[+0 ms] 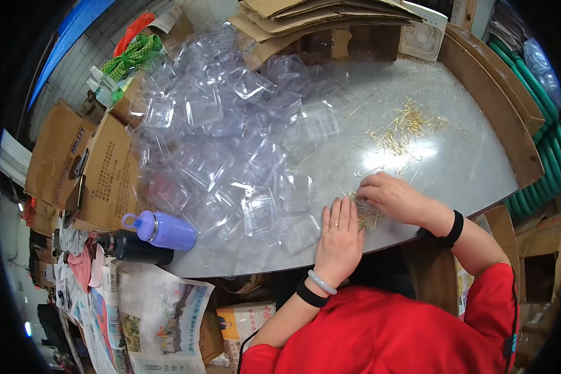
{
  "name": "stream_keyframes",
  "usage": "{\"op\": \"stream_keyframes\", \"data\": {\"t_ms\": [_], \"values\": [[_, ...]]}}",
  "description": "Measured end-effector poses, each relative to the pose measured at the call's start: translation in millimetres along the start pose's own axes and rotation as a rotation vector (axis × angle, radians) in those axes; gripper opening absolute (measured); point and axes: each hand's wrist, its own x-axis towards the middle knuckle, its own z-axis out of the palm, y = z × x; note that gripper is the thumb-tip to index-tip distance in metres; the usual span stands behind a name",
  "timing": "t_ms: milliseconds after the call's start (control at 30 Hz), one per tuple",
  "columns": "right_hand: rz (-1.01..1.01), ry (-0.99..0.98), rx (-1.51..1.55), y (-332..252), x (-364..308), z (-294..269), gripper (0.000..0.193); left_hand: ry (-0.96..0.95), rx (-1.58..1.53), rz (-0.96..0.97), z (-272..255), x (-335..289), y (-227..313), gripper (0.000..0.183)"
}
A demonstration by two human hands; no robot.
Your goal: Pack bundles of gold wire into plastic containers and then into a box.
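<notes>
My left hand [341, 240] lies flat near the table's front edge, fingers stretched out beside a small pile of thin gold wire hooks [369, 219]. Bent over that same pile is my right hand [394, 198], its fingertips drawn together; whatever they pinch is too small to make out. A larger heap of gold wire hooks [407, 129] spreads over the grey table [474, 168] farther back, with loose ones around it. To the left of my hands, clear plastic boxes [258, 212] form a big pile. One flat clear piece [300, 234] lies just left of my left hand.
Cardboard boxes [109, 174] stand along the left side, with a purple bottle [176, 232] and a black bottle [137, 247] at the front left edge. Folded cardboard [318, 19] and a small white fan [422, 36] are at the back. A cardboard strip [498, 106] borders the right edge.
</notes>
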Motion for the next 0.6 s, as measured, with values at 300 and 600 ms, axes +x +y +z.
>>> {"op": "stream_keyframes", "data": {"t_ms": [300, 600], "values": [[0.137, -0.019, -0.332, 47.7, 58.1, 17.4, 0.041, 0.004, -0.016, 0.019, -0.5, 1.0, 1.5, 0.055], [-0.282, -0.142, -0.331, 5.3, 65.4, 14.6, 0.041, 0.041, -0.07, 0.026, 0.3, 0.4, 0.8, 0.055]]}}
